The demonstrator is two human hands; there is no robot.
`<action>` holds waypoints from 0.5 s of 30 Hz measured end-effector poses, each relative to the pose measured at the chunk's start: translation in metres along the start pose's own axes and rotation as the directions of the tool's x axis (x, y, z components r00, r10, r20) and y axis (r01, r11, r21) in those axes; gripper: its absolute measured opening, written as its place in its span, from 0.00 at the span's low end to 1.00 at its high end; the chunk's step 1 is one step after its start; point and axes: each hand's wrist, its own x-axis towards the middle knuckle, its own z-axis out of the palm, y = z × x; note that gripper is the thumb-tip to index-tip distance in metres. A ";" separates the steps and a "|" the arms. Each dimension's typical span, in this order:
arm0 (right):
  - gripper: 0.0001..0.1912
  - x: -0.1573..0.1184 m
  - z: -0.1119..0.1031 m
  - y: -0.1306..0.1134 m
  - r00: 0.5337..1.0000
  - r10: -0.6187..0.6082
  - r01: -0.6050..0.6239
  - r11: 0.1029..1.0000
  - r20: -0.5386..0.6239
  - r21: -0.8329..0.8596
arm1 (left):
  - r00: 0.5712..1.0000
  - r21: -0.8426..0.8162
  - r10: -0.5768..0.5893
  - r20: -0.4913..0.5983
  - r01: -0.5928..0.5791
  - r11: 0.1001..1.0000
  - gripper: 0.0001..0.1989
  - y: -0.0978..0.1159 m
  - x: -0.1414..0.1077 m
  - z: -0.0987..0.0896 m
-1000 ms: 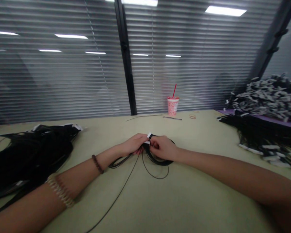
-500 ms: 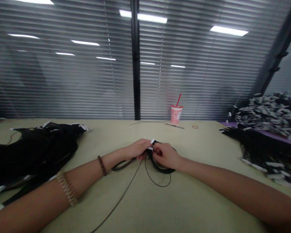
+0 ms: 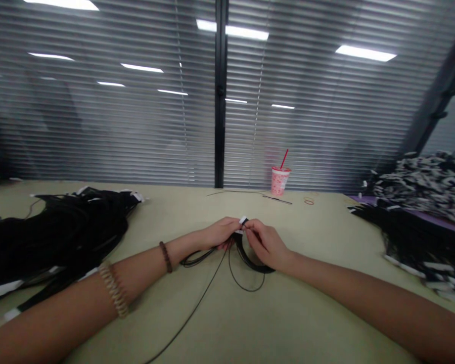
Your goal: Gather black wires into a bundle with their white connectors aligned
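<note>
A coiled bundle of thin black cables [image 3: 246, 255] with white end tabs [image 3: 243, 220] is between my two hands, over the middle of the table. My left hand [image 3: 220, 232] is closed around the bundle near the tabs. With thumb and forefinger together, my right hand [image 3: 266, 243] pinches at the bundle's tabbed end; the exact strand is too small to make out. One loose cable [image 3: 197, 308] runs from the bundle toward the table's near edge, and another strand hangs in a loop below. Part of the coil is hidden behind my fingers.
A large pile of black cables [image 3: 87, 217] lies on the left. More black cables [image 3: 413, 237] with white ends are heaped on the right. At the back stand a pink cup [image 3: 279, 181] with a red straw, a thin pen-like stick [image 3: 276, 199] and rubber bands [image 3: 309, 201].
My right hand has turned from a curled grip to a fingertip pinch at the tabbed end. My left hand keeps its hold. The whole view has shifted slightly.
</note>
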 end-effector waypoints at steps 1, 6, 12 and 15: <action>0.10 -0.001 0.000 -0.001 1.000 -0.020 0.020 1.000 0.013 -0.016 | 1.000 -0.001 0.003 -0.006 -0.003 1.000 0.15 -0.001 0.001 0.000; 0.17 -0.001 0.001 -0.003 0.994 -0.084 0.089 0.993 0.069 -0.074 | 1.000 0.016 -0.008 -0.027 0.009 1.000 0.12 -0.007 0.005 -0.001; 0.18 0.001 -0.001 -0.006 0.989 -0.069 0.079 0.994 0.128 -0.076 | 1.000 0.002 -0.015 -0.013 0.015 1.000 0.12 -0.005 0.004 0.000; 0.17 0.002 -0.001 -0.008 0.986 -0.043 0.055 0.996 0.161 -0.074 | 1.000 -0.013 -0.003 -0.002 0.003 1.000 0.10 -0.002 0.002 0.000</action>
